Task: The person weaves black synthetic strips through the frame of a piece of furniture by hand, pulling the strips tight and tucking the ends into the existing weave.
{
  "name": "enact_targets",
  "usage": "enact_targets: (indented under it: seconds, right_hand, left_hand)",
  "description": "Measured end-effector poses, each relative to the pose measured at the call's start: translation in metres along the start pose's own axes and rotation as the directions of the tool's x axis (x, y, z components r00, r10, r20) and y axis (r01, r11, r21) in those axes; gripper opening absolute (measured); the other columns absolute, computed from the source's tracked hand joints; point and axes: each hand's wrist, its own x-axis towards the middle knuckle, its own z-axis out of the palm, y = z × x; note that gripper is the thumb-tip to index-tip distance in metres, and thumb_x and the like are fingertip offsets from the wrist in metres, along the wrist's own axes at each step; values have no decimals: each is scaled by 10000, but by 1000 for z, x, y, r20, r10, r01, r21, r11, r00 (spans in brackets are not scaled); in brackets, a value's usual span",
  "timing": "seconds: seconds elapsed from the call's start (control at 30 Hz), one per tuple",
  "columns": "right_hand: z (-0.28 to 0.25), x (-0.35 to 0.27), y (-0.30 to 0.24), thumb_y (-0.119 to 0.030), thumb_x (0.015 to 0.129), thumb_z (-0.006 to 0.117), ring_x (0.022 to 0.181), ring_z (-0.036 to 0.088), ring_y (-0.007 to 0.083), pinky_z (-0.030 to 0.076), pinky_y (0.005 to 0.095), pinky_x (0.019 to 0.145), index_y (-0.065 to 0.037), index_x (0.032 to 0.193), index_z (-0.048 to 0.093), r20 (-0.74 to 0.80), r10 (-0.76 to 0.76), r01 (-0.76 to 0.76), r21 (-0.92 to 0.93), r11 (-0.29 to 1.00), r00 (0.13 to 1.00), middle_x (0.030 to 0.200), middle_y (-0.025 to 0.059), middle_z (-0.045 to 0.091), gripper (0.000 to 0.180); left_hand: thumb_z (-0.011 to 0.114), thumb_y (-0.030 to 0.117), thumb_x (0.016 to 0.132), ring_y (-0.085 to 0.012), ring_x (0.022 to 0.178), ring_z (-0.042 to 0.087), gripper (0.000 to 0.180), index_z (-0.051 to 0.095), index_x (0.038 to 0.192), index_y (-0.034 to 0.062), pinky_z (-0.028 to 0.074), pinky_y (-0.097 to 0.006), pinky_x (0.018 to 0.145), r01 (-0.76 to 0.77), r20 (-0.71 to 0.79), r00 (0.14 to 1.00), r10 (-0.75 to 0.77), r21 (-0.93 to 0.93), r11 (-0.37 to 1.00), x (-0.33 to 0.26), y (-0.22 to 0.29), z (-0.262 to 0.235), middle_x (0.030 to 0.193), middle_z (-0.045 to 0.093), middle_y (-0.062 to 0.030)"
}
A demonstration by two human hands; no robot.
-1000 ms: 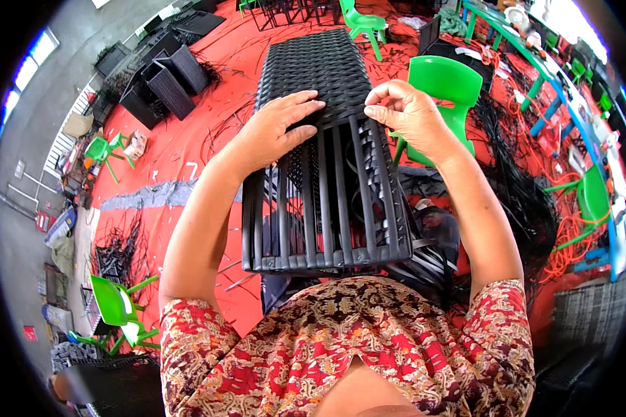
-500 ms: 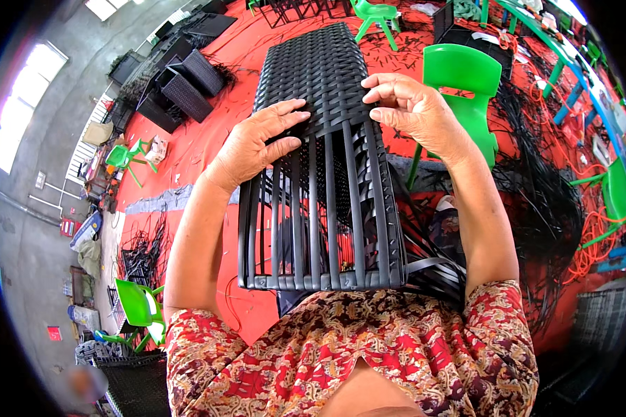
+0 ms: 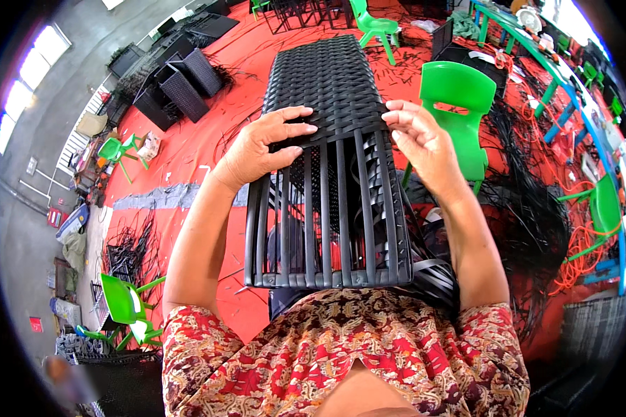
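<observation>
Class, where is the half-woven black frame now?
In the head view, the half-woven black frame is near the centre, the left hand over its left side and the right hand by its right edge.

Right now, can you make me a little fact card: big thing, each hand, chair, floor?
Big thing: black frame, woven at the far part, open bars nearer the person
Left hand: fingers spread over the weave's left side
Right hand: fingers curled at the weave's right edge; grip unclear
Nearest chair: green, beyond the right hand
Floor: red, black strips scattered about
</observation>
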Motion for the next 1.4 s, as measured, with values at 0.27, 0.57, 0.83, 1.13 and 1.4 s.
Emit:
enact_targets:
  seconds: [0.27,0.57,0.83,1.13,1.4]
  right_hand:
    - [18,-24,4,124,819,521,941,572,106,467,231,794,-27,1073,590,-81,-75,83,95,992,994,1084,48,528,304]
    - [15,-11,-2,11,831,622,789,535,65,438,203,691,-27,959,599,-59,-44,52,134,990,997,969,9,545,135]
    - [6,21,-5,-36,810,661,720,458,30,390,187,638,-74,942,559,121,46,-68,188,980,992,904,-40,516,171]
    - [-5,22,-1,-79,830,671,831,472,36,402,189,743,-60,966,553,91,83,-95,142,985,992,1152,30,465,182]
    - [-9,22,0,-121,839,662,1067,453,128,350,281,939,-69,965,561,57,115,-121,114,986,992,1181,56,481,169]
  left_hand:
    - [626,52,752,-254,1197,489,293,678,1040,65,353,-347,1012,-25,8,1000,25,-43,999,-4,-8,-5,1285,526,-135]
    - [658,114,766,-240,1133,533,242,683,998,47,376,-347,988,12,-74,997,-24,-160,987,-7,-8,-6,1239,563,-139]
    - [643,97,816,-232,1096,534,210,655,1016,35,394,-335,950,-9,-538,840,-63,-129,992,-32,-17,18,1151,582,-111]
    - [585,246,914,-59,644,453,262,600,805,7,380,-235,575,256,-539,608,-584,-563,786,-64,-19,48,669,502,23]
    - [601,299,901,-62,623,424,305,589,781,18,349,-255,543,363,-566,592,-574,-450,816,-41,-33,43,644,468,41]
